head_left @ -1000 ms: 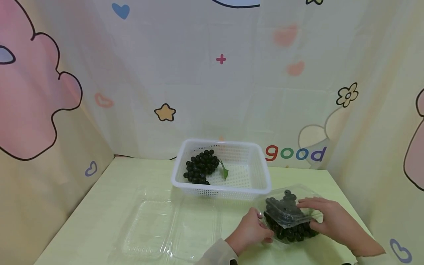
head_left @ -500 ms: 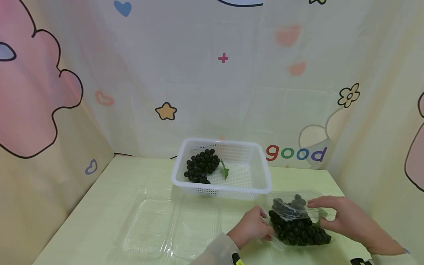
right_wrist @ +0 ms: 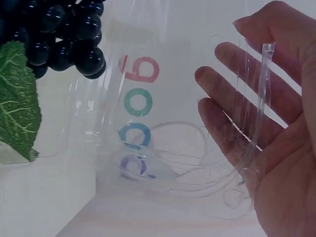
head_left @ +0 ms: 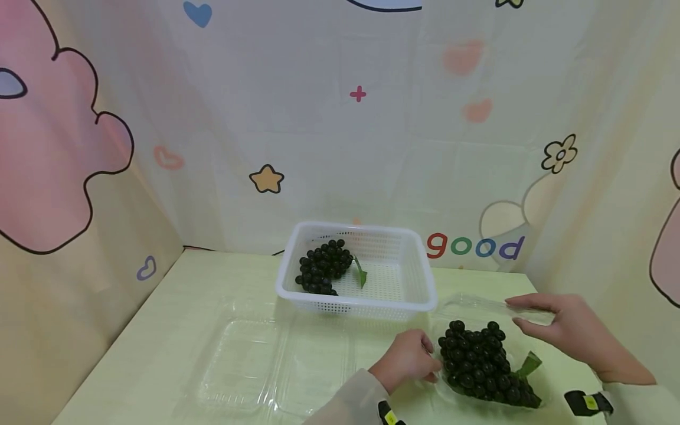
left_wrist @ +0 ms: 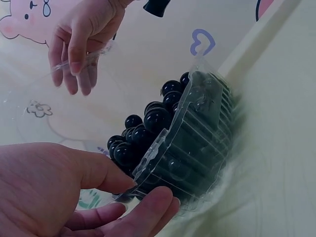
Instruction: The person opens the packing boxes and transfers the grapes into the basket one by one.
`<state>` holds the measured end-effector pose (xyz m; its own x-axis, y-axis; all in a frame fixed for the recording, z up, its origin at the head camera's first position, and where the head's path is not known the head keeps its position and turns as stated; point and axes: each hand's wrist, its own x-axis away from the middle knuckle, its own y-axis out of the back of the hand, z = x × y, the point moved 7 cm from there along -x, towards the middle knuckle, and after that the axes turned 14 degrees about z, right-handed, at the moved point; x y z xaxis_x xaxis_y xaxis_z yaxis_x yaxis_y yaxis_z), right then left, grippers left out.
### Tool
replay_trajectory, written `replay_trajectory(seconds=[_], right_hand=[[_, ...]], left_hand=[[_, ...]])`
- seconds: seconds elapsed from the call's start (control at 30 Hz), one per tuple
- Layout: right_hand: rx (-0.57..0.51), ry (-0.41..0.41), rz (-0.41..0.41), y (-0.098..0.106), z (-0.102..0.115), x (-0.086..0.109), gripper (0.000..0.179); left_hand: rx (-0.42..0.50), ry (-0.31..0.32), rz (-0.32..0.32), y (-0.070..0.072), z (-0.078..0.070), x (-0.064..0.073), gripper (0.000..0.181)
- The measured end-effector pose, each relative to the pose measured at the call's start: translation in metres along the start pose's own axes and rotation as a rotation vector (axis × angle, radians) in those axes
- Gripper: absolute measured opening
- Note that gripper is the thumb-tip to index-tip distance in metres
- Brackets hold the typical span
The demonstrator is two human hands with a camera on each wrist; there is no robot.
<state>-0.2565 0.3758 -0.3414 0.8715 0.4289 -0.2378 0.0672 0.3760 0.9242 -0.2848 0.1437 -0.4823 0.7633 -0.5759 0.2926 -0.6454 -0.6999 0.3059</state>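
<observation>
At the right of the table a bunch of dark grapes (head_left: 475,363) with a green leaf (head_left: 529,366) lies in a clear plastic clamshell box (left_wrist: 210,123). My left hand (head_left: 406,360) pinches the box's left rim, thumb above and fingers beneath in the left wrist view. Behind the grapes the hinged lid (head_left: 473,301) stands raised. My right hand (head_left: 579,330) holds that lid by its right edge, the thumb on one side and the fingers seen through the plastic in the right wrist view.
A white perforated basket (head_left: 390,304) at the back middle holds another bunch of dark grapes (head_left: 324,268) and a leaf (head_left: 361,276). An opened clear clamshell (head_left: 239,366) lies flat at front left. A printed curtain (head_left: 319,118) surrounds the table (head_left: 154,330).
The lid has swung up and back off the grapes, with my right hand moving right along with it. The grapes are now uncovered. My left hand has stayed at the rim.
</observation>
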Motion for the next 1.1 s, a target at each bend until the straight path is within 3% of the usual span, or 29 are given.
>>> replay_trajectory(seconds=[0.37, 0.73, 1.1], right_hand=[[-0.056, -0.108, -0.023, 0.023, -0.029, -0.023, 0.019], [0.037, -0.243, 0.136, 0.02, -0.067, -0.054, 0.022], [-0.259, -0.415, 0.303, -0.021, -0.116, -0.046, 0.043]], left_hand=[[-0.075, -0.025, -0.009, 0.008, -0.003, -0.001, 0.027], [-0.171, -0.064, 0.005, 0.026, -0.005, -0.004, 0.027], [-0.384, -0.102, -0.029, 0.053, -0.007, -0.001, 0.028]])
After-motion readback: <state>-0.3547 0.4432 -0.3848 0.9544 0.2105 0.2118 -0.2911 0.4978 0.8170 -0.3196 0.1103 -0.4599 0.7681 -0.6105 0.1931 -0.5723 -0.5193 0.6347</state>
